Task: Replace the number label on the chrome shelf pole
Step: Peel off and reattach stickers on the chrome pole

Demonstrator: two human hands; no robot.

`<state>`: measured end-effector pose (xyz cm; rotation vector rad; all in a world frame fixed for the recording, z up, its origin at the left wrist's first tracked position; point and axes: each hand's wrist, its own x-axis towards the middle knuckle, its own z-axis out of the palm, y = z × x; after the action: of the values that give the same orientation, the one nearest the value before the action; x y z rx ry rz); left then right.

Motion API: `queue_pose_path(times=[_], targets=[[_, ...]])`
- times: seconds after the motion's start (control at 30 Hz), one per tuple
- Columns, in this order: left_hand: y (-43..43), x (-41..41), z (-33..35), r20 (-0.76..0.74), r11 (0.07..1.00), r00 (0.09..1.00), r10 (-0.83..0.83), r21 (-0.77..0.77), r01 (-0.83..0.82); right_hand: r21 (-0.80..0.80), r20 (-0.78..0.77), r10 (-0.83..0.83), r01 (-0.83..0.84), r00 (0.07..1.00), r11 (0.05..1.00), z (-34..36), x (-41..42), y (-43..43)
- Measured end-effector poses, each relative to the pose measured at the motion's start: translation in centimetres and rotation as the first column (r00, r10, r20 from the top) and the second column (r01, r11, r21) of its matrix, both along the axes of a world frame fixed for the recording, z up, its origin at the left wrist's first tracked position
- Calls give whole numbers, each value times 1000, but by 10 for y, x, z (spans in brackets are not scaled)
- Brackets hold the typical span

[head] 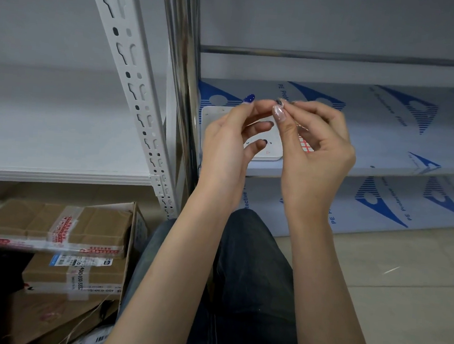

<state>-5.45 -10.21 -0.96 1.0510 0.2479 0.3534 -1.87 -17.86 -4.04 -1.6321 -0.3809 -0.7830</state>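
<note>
Both hands are up in front of the shelf, fingertips meeting in the middle. The left hand (222, 147) and right hand (321, 149) are both pinching at a tiny label (285, 103) between them. It's honestly too small and blurry to read, just a little pale scrap between painted nails. The left index finger sticks up on its own with a blue nail, not touching anything. The right hand's lower fingers (328, 142) are curled around a label sheet (305, 145) tucked against the palm – white with a red grid, only a corner of it showing.

The chrome pole (179, 73) runs top to bottom just left of the hands, near but not touching them. It's mirror-shiny with streaky dark and brownish reflections down its length.

Behind the hands a flat white tray (272, 152) sits on the shelf (386, 135), which is covered in white protective film with blue printing. Left of the pole there's a white slotted upright (135, 83), and taped cardboard boxes (61, 229) sit on the floor – the person's jeans (249, 255) fill the bottom middle.
</note>
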Motion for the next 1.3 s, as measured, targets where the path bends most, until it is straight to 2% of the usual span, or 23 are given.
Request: queue_pose_path(times=[0.3,0.5,0.63,0.73,0.9,1.07,1.3], targets=[[8,-1,-3,-12,999,999,42,3,-42,34,-100,25,-21,995,999,-7,2,0],[20,3,-16,-58,991,991,122,-41,-125,-54,-186,29,-40,982,998,-29,16,1],[31,6,-25,-84,981,981,174,-71,-180,-92,-352,26,-63,936,994,-49,46,4],[45,7,-29,-98,973,974,206,-81,-215,-110,-414,4,-55,910,992,-56,69,13],[68,11,-32,-118,951,956,267,-129,-282,-301,-593,-38,-178,804,937,-64,109,37],[87,8,-34,-119,940,943,310,-108,-323,-427,-655,-131,-221,744,877,-70,141,51],[106,9,-26,-96,950,948,303,-47,-309,-441,-683,-154,-235,714,866,-66,156,58]])
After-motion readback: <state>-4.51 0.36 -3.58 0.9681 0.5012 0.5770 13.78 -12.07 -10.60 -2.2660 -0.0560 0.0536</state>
